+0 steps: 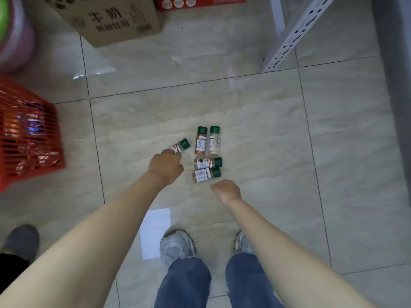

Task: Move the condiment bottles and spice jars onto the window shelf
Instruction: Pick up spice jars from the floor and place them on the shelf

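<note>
A: Which spice jar goes first?

B: The left hand [165,165] has its fingers curled round one green-capped jar [181,146], cap pointing away from the person. Take that held jar as the landmark. Just to its right, two jars [208,141] lie side by side with caps pointing away; nearer the person than those, two more jars [206,171] lie crosswise, stacked close, caps to the right. All are on the tiled floor [244,121].

A: And the right hand [226,190]?

B: Loosely curled, holding nothing, hovering just beside the crosswise pair.

A: How to do it well?

B: I'd judge the best move is to close that right hand round the nearest crosswise jar's body, not its cap (caps can twist loose), then carry both upright.

A: Anything around?

B: Left of the held jar, a red basket [29,138]; beyond it, a cardboard box [106,16]; far right, a white perforated upright [295,32]. The window shelf itself isn't visible.
</note>
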